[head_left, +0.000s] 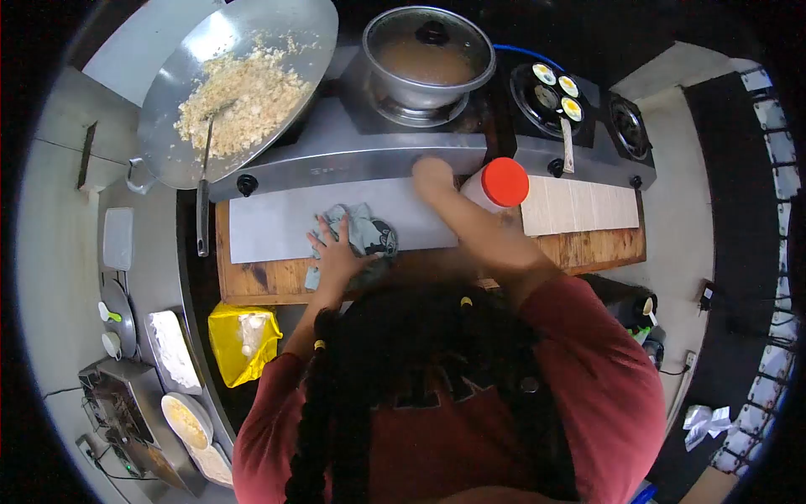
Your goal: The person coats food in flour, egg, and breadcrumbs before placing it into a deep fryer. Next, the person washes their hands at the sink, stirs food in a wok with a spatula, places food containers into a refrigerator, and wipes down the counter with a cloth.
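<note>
My left hand (pixel 337 259) lies with its fingers spread on a crumpled grey-green cloth (pixel 361 228) with a dark print. The cloth rests on a white sheet (pixel 273 220) along the wooden counter (pixel 588 250). At the front panel of the gas stove (pixel 353 160), my right hand (pixel 431 178) is closed and slightly blurred; what its fingers grip is hidden. A jar with a red lid (pixel 505 181) stands right beside my right forearm. Behind that hand, a lidded pot (pixel 430 63) sits on the middle burner.
A big wok (pixel 159 109) of fried rice (pixel 243 97) with a ladle (pixel 204 193) occupies the left. Eggs (pixel 571 109) are in a small pan (pixel 537 101) at right. Cardboard (pixel 579 207) lies on the counter. Below left are a yellow bag (pixel 222 336) and a bowl (pixel 186 420).
</note>
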Motion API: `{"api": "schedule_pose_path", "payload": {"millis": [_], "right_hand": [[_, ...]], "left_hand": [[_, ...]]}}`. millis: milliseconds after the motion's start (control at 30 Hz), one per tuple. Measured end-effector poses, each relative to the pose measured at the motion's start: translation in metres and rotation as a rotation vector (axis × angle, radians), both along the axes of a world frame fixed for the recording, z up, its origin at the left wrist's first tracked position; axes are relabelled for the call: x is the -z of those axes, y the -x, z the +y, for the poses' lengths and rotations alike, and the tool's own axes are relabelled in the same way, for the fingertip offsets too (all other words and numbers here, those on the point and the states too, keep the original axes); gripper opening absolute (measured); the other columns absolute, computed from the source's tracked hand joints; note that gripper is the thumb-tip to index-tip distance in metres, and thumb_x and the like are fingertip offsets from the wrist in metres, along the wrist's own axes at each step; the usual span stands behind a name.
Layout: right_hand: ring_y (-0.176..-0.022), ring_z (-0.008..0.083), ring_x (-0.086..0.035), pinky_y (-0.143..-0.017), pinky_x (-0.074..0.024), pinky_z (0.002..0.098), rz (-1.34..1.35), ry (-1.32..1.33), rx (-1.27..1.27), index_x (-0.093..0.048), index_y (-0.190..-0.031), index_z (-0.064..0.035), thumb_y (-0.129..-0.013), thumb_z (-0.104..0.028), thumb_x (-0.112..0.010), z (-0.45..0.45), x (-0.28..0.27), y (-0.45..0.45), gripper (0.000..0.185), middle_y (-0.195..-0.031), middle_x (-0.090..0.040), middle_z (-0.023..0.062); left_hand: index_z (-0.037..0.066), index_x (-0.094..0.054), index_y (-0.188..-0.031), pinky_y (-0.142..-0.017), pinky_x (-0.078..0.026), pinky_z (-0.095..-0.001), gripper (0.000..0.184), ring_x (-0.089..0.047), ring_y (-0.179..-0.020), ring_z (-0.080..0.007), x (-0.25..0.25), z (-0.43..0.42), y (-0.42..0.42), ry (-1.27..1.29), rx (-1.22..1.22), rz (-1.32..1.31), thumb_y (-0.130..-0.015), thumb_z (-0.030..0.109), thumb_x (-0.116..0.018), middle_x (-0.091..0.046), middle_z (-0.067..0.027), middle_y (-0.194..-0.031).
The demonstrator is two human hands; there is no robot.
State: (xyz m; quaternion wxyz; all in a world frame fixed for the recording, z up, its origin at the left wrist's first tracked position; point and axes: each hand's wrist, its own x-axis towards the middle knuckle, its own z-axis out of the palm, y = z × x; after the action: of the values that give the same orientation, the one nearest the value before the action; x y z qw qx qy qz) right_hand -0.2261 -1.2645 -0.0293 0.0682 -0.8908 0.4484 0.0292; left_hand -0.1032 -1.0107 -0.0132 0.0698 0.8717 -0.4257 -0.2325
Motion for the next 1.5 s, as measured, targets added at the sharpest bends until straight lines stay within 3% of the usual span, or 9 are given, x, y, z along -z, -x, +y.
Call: {"api": "schedule_pose_path", "payload": {"millis": [200, 400, 700, 933, 1100, 1200, 1333, 1400, 1500], "right_hand": [[-0.082, 0.0263, -0.065, -0.060, -0.0533, 0.0365, 0.515, 0.264, -0.237, -0.070, -0.086, -0.0029, -0.075, -0.017, -0.059, 0.010, 0.011, -0.022, 0.021, -0.085, -0.066, 0.0116], [-0.079, 0.0301, -0.063, -0.039, -0.0460, 0.0386, 0.550, 0.615, -0.147, -0.068, -0.088, -0.0014, -0.073, -0.023, -0.059, 0.003, 0.060, -0.018, 0.028, -0.084, -0.063, 0.0156], [-0.073, 0.0359, -0.060, -0.038, -0.0452, 0.0427, 0.597, 0.546, -0.222, -0.067, -0.093, 0.0068, -0.075, -0.018, -0.056, 0.014, 0.037, -0.022, 0.032, -0.085, -0.061, 0.0239], [-0.074, 0.0344, -0.063, -0.038, -0.0476, 0.0439, 0.439, 0.443, -0.238, -0.070, -0.091, 0.0021, -0.072, -0.016, -0.061, 0.007, 0.030, -0.014, 0.028, -0.087, -0.065, 0.0196], [-0.075, 0.0308, -0.067, -0.065, -0.0559, 0.0426, 0.199, 0.006, -0.256, -0.074, -0.086, -0.0052, -0.082, -0.020, -0.058, -0.011, 0.009, -0.002, 0.022, -0.091, -0.070, 0.0159], [-0.085, 0.0282, -0.068, -0.077, -0.0546, 0.0378, 0.110, -0.080, -0.192, -0.072, -0.095, -0.0046, -0.085, -0.028, -0.060, 0.015, -0.104, 0.031, 0.028, -0.101, -0.069, 0.0162], [-0.131, 0.0376, -0.039, -0.101, -0.0371, 0.0565, -0.114, 0.048, -0.174, -0.054, -0.128, -0.0103, -0.078, -0.039, -0.068, 0.009, -0.151, 0.127, 0.060, -0.141, -0.041, 0.0179], [-0.136, 0.0408, -0.029, -0.106, -0.0291, 0.0573, -0.130, 0.162, -0.210, -0.053, -0.130, -0.0205, -0.076, -0.033, -0.072, 0.013, -0.142, 0.167, 0.059, -0.144, -0.038, 0.0162], [-0.134, 0.0449, -0.030, -0.108, -0.0277, 0.0546, -0.357, 0.206, -0.294, -0.049, -0.133, -0.0186, -0.077, -0.027, -0.072, 0.017, -0.141, 0.203, 0.061, -0.143, -0.038, 0.0183]], "left_hand": [[0.033, -0.025, -0.148, -0.090, -0.021, -0.0820, 0.109, -0.005, -0.137, -0.0571, 0.011, -0.006, 0.002, 0.025, -0.038, 0.023, -0.058, 0.061, -0.079, -0.002, -0.0210, -0.156], [0.030, -0.025, -0.149, -0.090, -0.022, -0.0812, 0.112, -0.005, -0.137, -0.0562, 0.013, -0.007, 0.001, -0.019, -0.032, -0.020, -0.056, 0.064, -0.079, -0.004, -0.0206, -0.156], [0.029, -0.028, -0.147, -0.090, -0.020, -0.0818, 0.109, -0.005, -0.138, -0.0558, 0.009, -0.002, 0.004, 0.045, -0.060, 0.008, -0.057, 0.060, -0.080, -0.006, -0.0225, -0.155], [0.028, -0.028, -0.147, -0.095, -0.018, -0.0792, 0.109, -0.006, -0.140, -0.0519, 0.011, 0.001, 0.008, 0.026, -0.042, -0.030, -0.057, 0.064, -0.078, -0.009, -0.0222, -0.155], [0.029, -0.032, -0.146, -0.095, -0.018, -0.0786, 0.109, -0.008, -0.140, -0.0496, 0.018, -0.001, 0.011, 0.004, -0.038, -0.112, -0.055, 0.070, -0.076, -0.013, -0.0211, -0.155], [0.028, -0.032, -0.146, -0.099, -0.019, -0.0751, 0.108, -0.011, -0.140, -0.0478, 0.026, -0.002, 0.016, 0.006, -0.038, -0.175, -0.056, 0.071, -0.074, -0.015, -0.0217, -0.154], [0.022, -0.030, -0.147, -0.101, -0.022, -0.0711, 0.109, -0.017, -0.139, -0.0462, 0.021, -0.013, 0.034, -0.016, -0.080, -0.215, -0.059, 0.073, -0.071, -0.020, -0.0234, -0.152], [0.013, -0.031, -0.147, -0.104, -0.023, -0.0651, 0.113, -0.021, -0.139, -0.0445, 0.015, -0.034, 0.052, -0.037, -0.200, -0.176, -0.061, 0.078, -0.065, -0.023, -0.0238, -0.152], [0.008, -0.034, -0.144, -0.104, -0.028, -0.0610, 0.109, -0.029, -0.135, -0.0439, 0.014, -0.078, 0.085, 0.028, -0.381, -0.186, -0.065, 0.078, -0.062, -0.029, -0.0261, -0.148]]}}
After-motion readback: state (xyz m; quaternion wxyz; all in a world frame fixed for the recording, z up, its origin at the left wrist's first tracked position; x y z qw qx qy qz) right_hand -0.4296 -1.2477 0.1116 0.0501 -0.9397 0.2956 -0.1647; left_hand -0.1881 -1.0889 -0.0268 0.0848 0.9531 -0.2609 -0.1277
